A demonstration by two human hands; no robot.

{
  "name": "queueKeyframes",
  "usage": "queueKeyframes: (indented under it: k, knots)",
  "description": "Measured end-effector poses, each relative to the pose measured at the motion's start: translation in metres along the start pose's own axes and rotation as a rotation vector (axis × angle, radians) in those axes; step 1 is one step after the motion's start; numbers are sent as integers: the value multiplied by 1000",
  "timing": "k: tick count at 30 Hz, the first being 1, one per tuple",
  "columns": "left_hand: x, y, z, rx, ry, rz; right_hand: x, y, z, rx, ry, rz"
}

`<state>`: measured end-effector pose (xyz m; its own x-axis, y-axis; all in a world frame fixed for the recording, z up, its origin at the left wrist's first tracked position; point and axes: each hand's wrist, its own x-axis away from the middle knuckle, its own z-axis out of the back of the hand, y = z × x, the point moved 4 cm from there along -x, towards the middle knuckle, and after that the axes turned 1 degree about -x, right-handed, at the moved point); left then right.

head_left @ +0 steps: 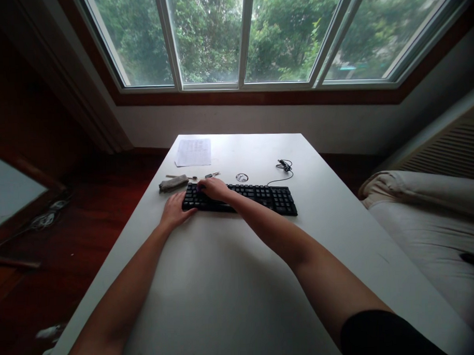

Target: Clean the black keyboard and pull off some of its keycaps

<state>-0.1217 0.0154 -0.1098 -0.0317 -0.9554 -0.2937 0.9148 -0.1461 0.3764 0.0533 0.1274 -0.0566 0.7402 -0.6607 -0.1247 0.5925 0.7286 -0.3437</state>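
Observation:
A black keyboard (263, 196) lies flat on the white table (233, 281). My left hand (175, 210) grips its left end, with the thumb along the front edge. My right hand (214, 189) is closed over the upper left keys. A small dark, purplish bit shows at its fingertips, too hidden to name. Just behind the left end lie a folded grey cloth (174, 184) and a thin stick with a dark tip (192, 178). Behind my right hand is a small metal item (212, 174), partly covered.
A clear round ring-like item (242, 177) lies behind the keyboard. The keyboard's bundled cable (285, 166) rests at the back right. A printed paper sheet (193, 152) is at the back left. A cushioned seat (425, 217) stands right of the table; a window (245, 85) is beyond.

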Motion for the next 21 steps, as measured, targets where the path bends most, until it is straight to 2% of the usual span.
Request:
queueKeyframes:
  k: [5, 11, 21]
  knots:
    - [1, -1, -1, -37, 10, 0, 47, 36, 19, 6, 22, -27]
    - [2, 2, -1, -75, 2, 9, 107, 95, 42, -59, 1, -86]
    - [3, 3, -2, -98, -14, 35, 216, 195, 90, -178, 20, -320]
